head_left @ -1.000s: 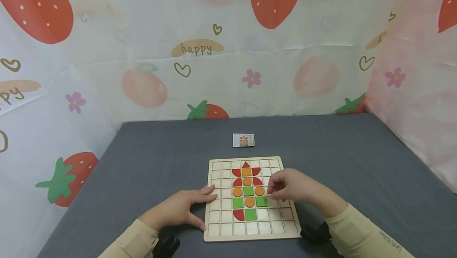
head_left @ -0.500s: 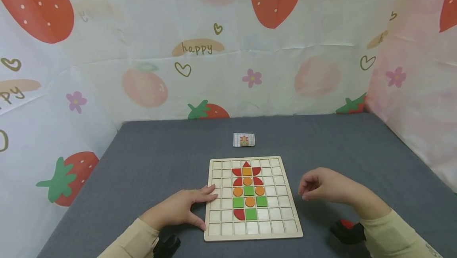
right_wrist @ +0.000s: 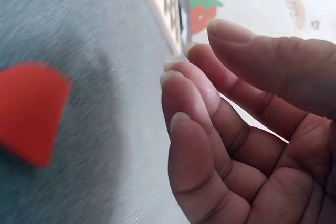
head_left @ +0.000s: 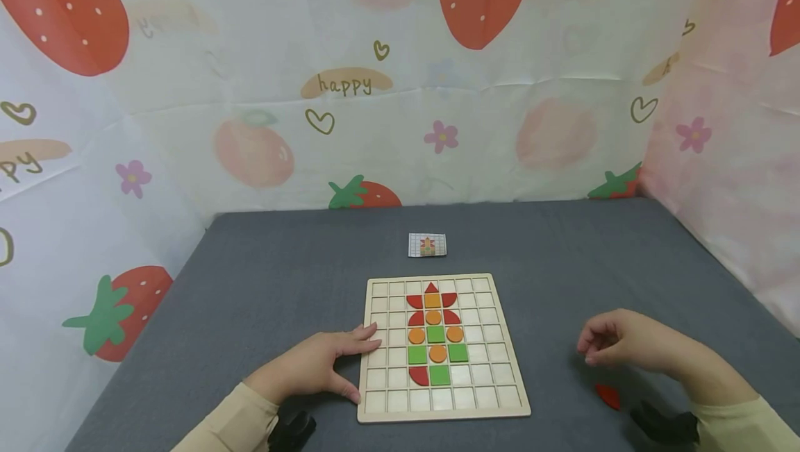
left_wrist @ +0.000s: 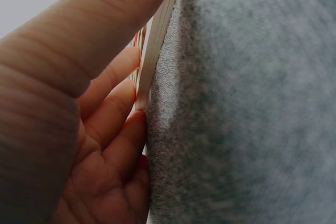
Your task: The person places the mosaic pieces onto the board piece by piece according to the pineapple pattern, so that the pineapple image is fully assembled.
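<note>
A wooden grid board (head_left: 494,396) lies on the grey cloth, with red, orange and green pieces set in its middle columns. My left hand (head_left: 312,367) rests flat against the board's left edge (left_wrist: 155,51), thumb and fingers straight. My right hand (head_left: 619,344) hovers to the right of the board, fingers loosely curled and holding nothing (right_wrist: 210,129). A loose red quarter-round piece (head_left: 607,396) lies on the cloth just below that hand, blurred in the right wrist view (right_wrist: 29,111).
A small pattern card (head_left: 428,245) lies behind the board. Strawberry-print sheets wall in the table at the back and both sides. Dark wrist straps (head_left: 665,428) show at the bottom edge.
My right hand left the green square on the board and drew away to the right, down toward the loose red piece. The left hand stayed on the board's edge.
</note>
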### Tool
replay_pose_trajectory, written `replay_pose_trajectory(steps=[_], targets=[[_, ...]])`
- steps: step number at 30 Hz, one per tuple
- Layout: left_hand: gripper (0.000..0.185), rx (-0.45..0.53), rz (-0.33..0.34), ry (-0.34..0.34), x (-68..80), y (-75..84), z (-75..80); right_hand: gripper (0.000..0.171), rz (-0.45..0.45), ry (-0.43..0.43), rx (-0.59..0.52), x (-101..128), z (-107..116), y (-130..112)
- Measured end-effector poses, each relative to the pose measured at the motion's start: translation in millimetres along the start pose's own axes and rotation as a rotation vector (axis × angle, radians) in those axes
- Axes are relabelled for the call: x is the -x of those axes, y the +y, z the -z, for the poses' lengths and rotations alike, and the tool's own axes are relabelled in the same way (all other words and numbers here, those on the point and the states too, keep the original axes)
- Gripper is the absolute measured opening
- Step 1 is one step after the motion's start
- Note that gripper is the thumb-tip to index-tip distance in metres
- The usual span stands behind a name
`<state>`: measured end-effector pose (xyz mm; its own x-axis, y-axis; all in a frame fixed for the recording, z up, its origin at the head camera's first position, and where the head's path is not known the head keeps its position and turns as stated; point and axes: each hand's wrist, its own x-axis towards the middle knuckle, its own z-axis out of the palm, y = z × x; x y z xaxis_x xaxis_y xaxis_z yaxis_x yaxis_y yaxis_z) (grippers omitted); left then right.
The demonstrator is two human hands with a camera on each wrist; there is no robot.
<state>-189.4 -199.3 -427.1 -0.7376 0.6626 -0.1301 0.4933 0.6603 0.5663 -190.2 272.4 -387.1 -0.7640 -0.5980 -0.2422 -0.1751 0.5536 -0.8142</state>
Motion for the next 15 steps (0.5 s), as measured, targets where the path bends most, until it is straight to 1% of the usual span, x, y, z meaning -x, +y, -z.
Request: replay_pose_trajectory(steps=[3, 7, 10, 12, 15], targets=[[0.086, 0.001, -0.003, 0.002, 0.2, 0.3, 0.3, 0.019, 0.041, -0.043, -0.034, 4, 0, 9], [0.085, 0.006, -0.016, 0.007, 0.8, 1.4, 0.9, 0.020, 0.088, -0.110, -0.108, 9, -2, 20], [0.085, 0.005, -0.026, 0.010, 1.3, 1.9, 1.0, 0.021, 0.104, -0.157, -0.150, 11, -5, 27], [0.085, 0.000, -0.032, 0.012, 1.7, 1.8, 1.0, 0.021, 0.112, -0.164, -0.130, 13, -7, 29], [0.085, 0.002, -0.026, 0.012, 1.8, 1.1, 1.1, 0.023, 0.118, -0.144, -0.047, 14, -10, 31]])
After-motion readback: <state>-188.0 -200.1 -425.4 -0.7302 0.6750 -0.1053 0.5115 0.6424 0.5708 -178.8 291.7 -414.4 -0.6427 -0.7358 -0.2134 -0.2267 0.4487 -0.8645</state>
